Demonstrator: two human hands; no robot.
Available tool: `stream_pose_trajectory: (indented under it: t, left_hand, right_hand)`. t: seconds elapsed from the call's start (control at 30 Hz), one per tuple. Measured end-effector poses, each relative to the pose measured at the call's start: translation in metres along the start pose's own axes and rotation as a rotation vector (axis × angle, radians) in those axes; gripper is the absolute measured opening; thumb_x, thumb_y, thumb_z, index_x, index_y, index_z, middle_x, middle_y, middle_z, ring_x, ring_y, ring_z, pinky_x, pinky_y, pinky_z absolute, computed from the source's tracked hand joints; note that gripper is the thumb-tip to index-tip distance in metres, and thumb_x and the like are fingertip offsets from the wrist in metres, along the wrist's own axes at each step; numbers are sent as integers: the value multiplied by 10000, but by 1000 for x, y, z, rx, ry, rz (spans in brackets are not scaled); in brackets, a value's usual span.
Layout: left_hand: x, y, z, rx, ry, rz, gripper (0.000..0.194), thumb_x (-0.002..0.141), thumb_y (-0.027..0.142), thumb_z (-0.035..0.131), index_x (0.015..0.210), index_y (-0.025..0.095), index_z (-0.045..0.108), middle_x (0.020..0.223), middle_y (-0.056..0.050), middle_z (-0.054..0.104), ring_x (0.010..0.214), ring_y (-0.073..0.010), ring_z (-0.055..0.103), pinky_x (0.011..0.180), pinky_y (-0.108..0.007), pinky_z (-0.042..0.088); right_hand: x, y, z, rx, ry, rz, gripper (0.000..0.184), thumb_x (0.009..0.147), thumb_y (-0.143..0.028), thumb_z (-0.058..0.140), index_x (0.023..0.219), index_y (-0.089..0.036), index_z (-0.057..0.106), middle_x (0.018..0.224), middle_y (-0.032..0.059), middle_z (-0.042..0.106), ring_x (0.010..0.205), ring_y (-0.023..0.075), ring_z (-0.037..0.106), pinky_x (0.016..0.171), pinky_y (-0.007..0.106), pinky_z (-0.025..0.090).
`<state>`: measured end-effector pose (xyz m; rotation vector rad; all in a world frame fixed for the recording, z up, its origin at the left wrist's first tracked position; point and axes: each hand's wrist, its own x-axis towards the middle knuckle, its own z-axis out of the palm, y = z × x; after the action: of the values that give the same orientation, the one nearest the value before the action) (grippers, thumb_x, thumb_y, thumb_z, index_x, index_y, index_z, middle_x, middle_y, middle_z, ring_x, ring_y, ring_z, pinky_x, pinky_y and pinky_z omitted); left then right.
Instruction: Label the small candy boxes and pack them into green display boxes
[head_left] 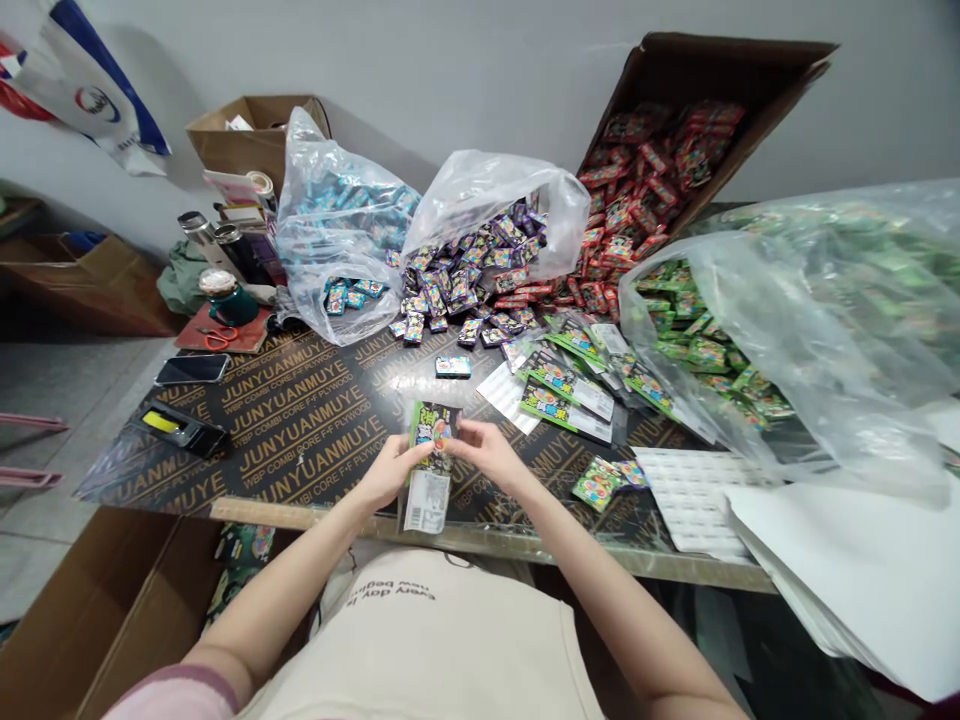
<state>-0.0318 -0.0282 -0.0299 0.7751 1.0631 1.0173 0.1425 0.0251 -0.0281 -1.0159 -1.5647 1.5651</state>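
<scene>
Both hands hold a black and green printed plastic packet (427, 505) near the table's front edge. My left hand (390, 470) grips its left side, thumb across the front. My right hand (487, 448) grips the upper right side, its thumb on the colourful printed face. Just beyond the packet lies a small blue box (453, 367). To the right, several similar flat packets (562, 405) overlap in a pile. A green sachet (598, 484) and a purple sachet (631, 474) lie nearer the front edge.
Clear bags of blue (345, 210), purple (480, 260) and green sachets (705, 350) line the back, with a tipped carton (757, 60) of red ones. White label sheets (697, 500) lie right. A phone (193, 369), tape dispenser (184, 428) and orange-handled scissors (219, 337) are left.
</scene>
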Motion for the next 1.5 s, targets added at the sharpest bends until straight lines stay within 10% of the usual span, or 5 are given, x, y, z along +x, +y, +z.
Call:
stream_pose_trajectory:
  t: [0.33, 0.63, 0.93, 1.3, 1.5]
  left_hand:
    - [22, -1, -3, 148, 258, 208, 391, 709, 486, 709, 730, 96, 690, 650, -29, 658, 566, -131, 546, 531, -231, 420]
    - [22, -18, -21, 111, -80, 46, 508, 632, 415, 802, 1009, 109, 651, 807, -77, 717, 708, -201, 674, 666, -314, 533]
    - [22, -22, -3, 176, -23, 193, 454, 645, 376, 798, 995, 119, 665, 992, -90, 719, 906, -228, 654, 874, -339, 479]
    - [13, 9, 23, -259, 187, 14, 186, 574, 261, 748, 710, 134, 745, 781, -65, 748, 774, -211, 683, 769, -312, 505]
    - [-6, 32, 12, 451, 192, 550, 106, 669, 240, 757, 760, 188, 773, 827, -73, 759, 787, -203, 696, 801, -332, 525]
  right_hand:
    - [-12, 18, 11, 115, -188, 182, 385, 628, -398, 784, 909, -164, 664, 789, 14, 704, 729, 188, 647, 666, 314, 544]
    - [-16, 44, -12, -49, 59, 78, 308, 704, -422, 709, 884, -181, 644, 785, 36, 694, 709, 211, 640, 721, 378, 544]
    - [-4, 12, 13, 211, 332, 51, 590, 830, -673, 413, 1143, -207, 596, 1015, 92, 708, 973, 240, 662, 833, 388, 527]
    - [-10, -5, 16, 494, 392, 196, 83, 605, -249, 654, 676, -207, 656, 735, 24, 728, 731, 221, 689, 728, 364, 540]
    - [-22, -4, 2, -14, 385, -171, 135, 713, -285, 722, 833, -240, 766, 952, 38, 757, 937, 233, 695, 913, 400, 521]
